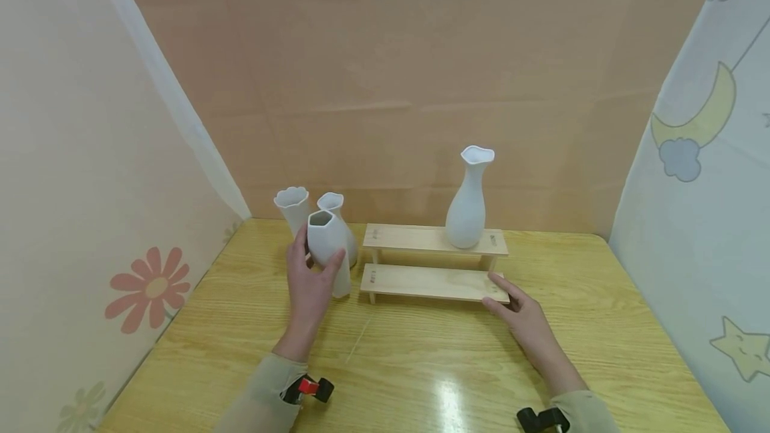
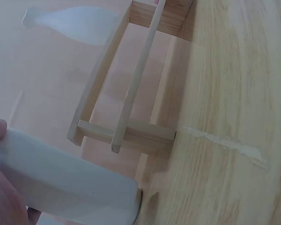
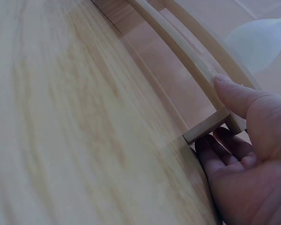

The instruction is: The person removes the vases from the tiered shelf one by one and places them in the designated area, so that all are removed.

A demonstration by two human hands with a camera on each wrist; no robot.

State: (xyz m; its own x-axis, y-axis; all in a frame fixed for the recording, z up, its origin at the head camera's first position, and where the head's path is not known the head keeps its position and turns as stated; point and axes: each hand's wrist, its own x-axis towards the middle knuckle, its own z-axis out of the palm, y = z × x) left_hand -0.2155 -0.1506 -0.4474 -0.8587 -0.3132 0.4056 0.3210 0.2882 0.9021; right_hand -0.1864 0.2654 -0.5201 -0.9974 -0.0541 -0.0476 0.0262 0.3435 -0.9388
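Faceted vase (image 1: pixel 327 239) | left fingers (image 1: pixel 297 250) grip it | right fingers (image 1: pixel 512 289) pinch shelf (image 1: pixel 428 282) | fluted vase (image 1: pixel 293 210): lower part hidden

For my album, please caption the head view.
Left hand grips a white vase; right hand holds a stepped wooden stand bearing another vase.

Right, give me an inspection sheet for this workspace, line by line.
Surface: wooden table, with a pale streak and a glare patch.
Job's things: white angular-mouthed vase, base contact unclear; two-tier wooden stand with a tall vase on its upper shelf; fluted vase and another vase behind the angular-mouthed one.
Clutter: nothing seen.
Left hand: holds the angular-mouthed vase.
Right hand: grips the right end of the lower shelf.
Cables: nothing clearly seen.
Surroundings: tan backdrop; left panel with flowers; right panel with moon and star.
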